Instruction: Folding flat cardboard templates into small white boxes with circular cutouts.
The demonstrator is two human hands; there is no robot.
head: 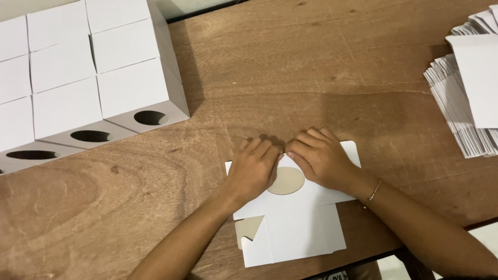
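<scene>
Wooden table [321, 67] is spread with work. Assembled white boxes [83, 78] are stacked well beyond the left fingers; flat sheets [467, 98] are piled beyond the right fingers. A flat box blank [301, 228] is pinned directly beneath both palms. Left hand [254, 168] and right hand [321, 158] are curled, fingertips pinching its far edge, apparently to crease it. An oval cutout [286, 181] is seen between the hands.
</scene>
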